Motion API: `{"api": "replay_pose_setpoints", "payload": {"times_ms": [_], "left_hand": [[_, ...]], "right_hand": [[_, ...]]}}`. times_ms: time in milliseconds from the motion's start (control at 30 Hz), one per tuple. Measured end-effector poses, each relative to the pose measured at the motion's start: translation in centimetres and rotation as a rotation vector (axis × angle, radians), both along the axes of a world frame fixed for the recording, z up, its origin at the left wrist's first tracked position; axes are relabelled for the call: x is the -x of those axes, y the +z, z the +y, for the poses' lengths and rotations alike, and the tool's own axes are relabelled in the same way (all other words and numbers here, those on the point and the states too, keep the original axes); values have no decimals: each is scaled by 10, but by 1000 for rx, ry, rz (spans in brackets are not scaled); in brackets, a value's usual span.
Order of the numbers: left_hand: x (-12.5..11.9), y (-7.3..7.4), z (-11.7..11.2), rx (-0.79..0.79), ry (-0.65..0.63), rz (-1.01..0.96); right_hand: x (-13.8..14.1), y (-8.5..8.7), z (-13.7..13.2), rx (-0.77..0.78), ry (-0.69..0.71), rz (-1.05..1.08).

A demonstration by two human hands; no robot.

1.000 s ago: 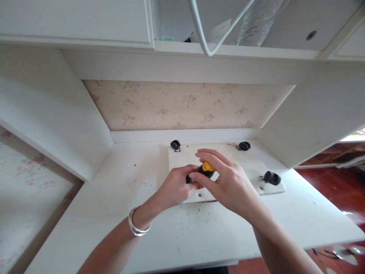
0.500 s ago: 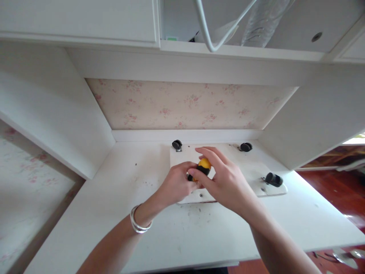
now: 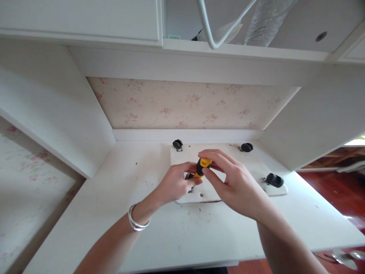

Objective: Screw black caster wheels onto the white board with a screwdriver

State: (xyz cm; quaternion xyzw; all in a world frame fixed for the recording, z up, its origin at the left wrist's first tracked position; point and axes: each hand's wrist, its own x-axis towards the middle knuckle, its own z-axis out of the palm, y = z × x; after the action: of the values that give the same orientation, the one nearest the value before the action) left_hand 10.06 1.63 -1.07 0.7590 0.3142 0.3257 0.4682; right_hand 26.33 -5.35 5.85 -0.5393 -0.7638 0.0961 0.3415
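A yellow-and-black screwdriver stands tilted over a white board that lies on the desk. My right hand has its fingers and thumb around the top of the handle. With thumb and fingers my left hand closes around the screwdriver's lower end, beside a black caster that it partly hides. The tip of the screwdriver is hidden. Other black casters stick up from the board: one at the back left, one at the back right, one at the front right.
White side panels flank the desk. Above is a cabinet shelf with a plastic bottle and a hanging white cable. Reddish floor shows at the right.
My right hand has shifted slightly right and its grip has turned, so more of the screwdriver's handle shows. My left hand stays near the same caster.
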Motion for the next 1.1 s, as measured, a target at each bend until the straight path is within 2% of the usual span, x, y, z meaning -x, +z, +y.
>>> {"api": "replay_pose_setpoints", "payload": {"times_ms": [100, 167, 300, 367, 533, 600, 733, 800, 867, 933, 1000, 1100], "left_hand": [[-4, -1, -4, -37, 70, -11], [-4, -2, -4, -61, 62, -5], [1, -3, 0, 10, -157, 33], [2, -2, 1, 53, -196, 36], [-3, 1, -3, -13, -23, 43], [-3, 2, -5, -42, -13, 51], [2, 2, -3, 36, -220, 56], [4, 0, -2, 69, -243, 26], [4, -1, -2, 57, -169, -10], [1, -3, -3, -5, -39, -20], [0, -4, -2, -65, 35, -10], [3, -3, -1, -52, -39, -15]], "right_hand": [[2, -5, 1, -53, -108, -22], [2, -7, 2, -69, -140, -40], [-4, -4, 2, 0, 24, -43], [-5, -2, 3, 27, 83, -38], [3, -6, 3, -52, -63, -89], [4, -6, 1, -57, -88, -120], [2, -1, -2, 57, 89, -153], [2, 2, -1, 85, 156, -153], [5, 2, 0, 52, 109, -162], [9, -1, 1, -3, -7, -160], [11, -3, 2, -32, -102, -127], [9, -3, 1, 13, -128, -100]]}}
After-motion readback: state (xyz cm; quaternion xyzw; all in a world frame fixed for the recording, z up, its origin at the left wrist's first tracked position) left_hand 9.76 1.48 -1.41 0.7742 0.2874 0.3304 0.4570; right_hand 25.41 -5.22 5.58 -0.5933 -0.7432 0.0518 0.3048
